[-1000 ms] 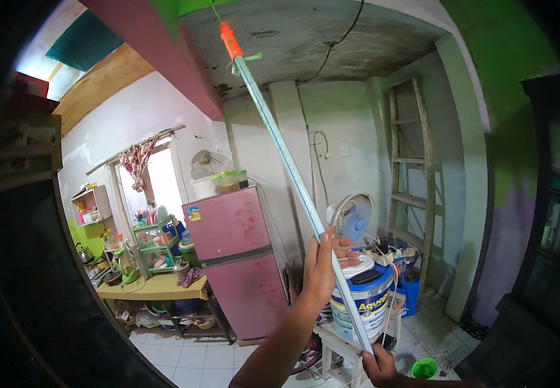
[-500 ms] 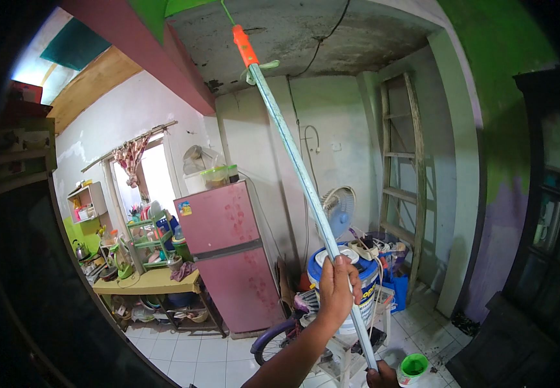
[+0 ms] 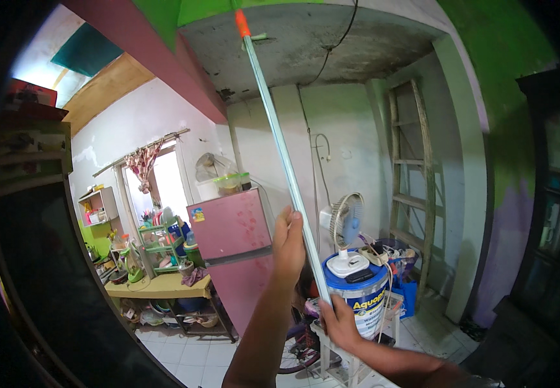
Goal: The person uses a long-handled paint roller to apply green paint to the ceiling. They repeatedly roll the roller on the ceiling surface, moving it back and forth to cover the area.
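Aslant, long slim pale pole, orange tubular tip, right grip low.

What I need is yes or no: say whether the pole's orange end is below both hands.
No: the pole has its orange end above both the left hand and the right hand.

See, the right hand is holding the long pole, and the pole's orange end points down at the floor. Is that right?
Almost! The orange end points up, not down; the head view shows it. The right hand is indeed holding the long pole.
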Motion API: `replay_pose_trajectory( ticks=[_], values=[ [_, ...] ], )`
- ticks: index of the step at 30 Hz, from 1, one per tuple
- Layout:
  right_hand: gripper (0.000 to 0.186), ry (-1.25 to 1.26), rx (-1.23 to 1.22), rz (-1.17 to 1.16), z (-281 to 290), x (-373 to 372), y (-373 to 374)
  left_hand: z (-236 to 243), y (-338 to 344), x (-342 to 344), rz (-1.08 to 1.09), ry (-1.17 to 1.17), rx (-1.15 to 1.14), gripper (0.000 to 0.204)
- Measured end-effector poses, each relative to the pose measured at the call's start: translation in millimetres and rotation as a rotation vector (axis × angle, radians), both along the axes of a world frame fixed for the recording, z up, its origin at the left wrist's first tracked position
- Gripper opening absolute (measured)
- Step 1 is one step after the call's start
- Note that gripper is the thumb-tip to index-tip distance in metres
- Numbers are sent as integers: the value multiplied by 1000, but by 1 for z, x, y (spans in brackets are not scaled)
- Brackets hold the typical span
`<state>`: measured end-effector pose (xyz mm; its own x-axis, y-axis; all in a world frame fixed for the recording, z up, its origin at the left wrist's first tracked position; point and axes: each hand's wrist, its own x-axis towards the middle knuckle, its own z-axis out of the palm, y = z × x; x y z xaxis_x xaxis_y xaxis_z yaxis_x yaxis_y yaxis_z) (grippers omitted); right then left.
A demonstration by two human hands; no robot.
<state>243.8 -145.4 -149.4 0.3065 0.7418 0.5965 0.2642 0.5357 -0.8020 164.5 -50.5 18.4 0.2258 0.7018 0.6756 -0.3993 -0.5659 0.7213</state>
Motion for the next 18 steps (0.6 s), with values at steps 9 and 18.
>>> replay_pose_trajectory(
  ticks=[9,18],
  values=[
    [33,49,137,-21,219,-9,97,-30,-2,-78,98,-159,-43,42],
    [33,-28,255,-20,414,-26,82,-44,34,-128,124,-130,-15,34]
  ],
)
